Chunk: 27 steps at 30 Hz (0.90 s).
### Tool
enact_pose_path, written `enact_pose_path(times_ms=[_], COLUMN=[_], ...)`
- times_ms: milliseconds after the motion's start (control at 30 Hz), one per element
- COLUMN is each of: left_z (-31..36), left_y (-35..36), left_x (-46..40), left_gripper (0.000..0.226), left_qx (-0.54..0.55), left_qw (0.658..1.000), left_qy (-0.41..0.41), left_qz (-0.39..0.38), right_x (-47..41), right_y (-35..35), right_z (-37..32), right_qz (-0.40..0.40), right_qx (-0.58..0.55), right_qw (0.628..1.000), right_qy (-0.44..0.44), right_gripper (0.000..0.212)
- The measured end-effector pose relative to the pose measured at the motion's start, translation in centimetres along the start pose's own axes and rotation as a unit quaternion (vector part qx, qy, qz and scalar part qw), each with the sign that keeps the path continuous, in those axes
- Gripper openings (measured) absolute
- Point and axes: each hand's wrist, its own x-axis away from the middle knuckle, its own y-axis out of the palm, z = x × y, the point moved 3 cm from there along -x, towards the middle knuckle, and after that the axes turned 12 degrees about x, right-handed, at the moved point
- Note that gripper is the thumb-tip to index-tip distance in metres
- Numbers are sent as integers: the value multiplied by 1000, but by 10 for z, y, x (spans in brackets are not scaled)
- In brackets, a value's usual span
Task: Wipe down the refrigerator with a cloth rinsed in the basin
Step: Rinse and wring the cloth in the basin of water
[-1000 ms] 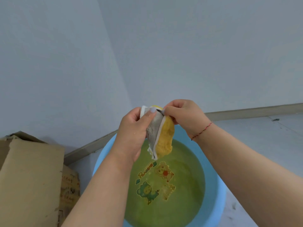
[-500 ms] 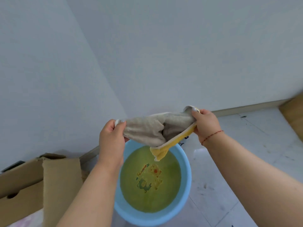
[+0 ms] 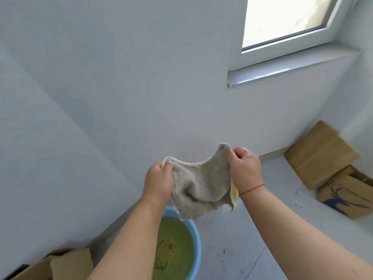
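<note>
Pinching the cloth [image 3: 201, 184] by its top corners, left hand [image 3: 159, 182] and right hand [image 3: 245, 168], spreading it open at frame centre, dripping toward the basin [image 3: 196, 249] below.

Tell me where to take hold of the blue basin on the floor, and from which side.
Grip the blue basin by its rim, probably one hand on each side, reaching down from above. It sits upright on the floor and holds greenish water, so a level two-handed lift seems safest against spilling. Both the left hand and the right hand now hold the cloth, which must be put down first.
</note>
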Motion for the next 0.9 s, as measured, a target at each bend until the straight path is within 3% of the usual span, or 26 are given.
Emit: enact_pose_path(times_ms=[133, 200, 267, 367, 400, 467, 533, 633, 700, 800, 900], left_z=[39, 62, 83, 105, 111, 123, 138, 157, 168, 184, 198], left_y=[63, 91, 112, 130, 135, 144, 153, 167, 175, 183, 190], left_x=[26, 37, 44, 46, 46, 46, 46, 47, 45, 46, 47], left_gripper=[49, 46, 51, 50, 42, 26, 23, 31, 43, 30, 23], left_qx=[25, 53, 64, 37, 31, 38, 51, 67, 77, 90, 74], left_qw=[994, 982, 968, 961, 958, 949, 937, 908, 888, 878, 880], left_qy=[-17, -24, -25, 0, 3, -7, -7, 13, 19, 63, 164], left_qz=[-109, -181, -240, -273, -284, -313, -347, -413, -453, -467, -439], right_x=[14, 18, 17, 10, 5, -10, -32, -48, -46, -40, -26], right_y=[-28, -39, -46, -72, -87, -122, -149, -160, -173, -209, -236], right_z=[-30, -43, -54, -66, -68, -68, -58, -48, -52, -74, -117], right_qz=[28, 24, -34, -137, -138, -66, -18, -166, -188, -77, 65], right_qx=[27, 92, 145, 77, 45, -39, -83, -108, -143, -158, 69], right_qw=[993, 980, 962, 947, 955, 982, 994, 979, 971, 982, 978], right_qy=[-107, -176, -228, -279, -260, -172, -63, 47, 16, -71, -187], right_gripper=[45, 28, 32, 37, 36, 36, 40, 51, 38, 45, 40])
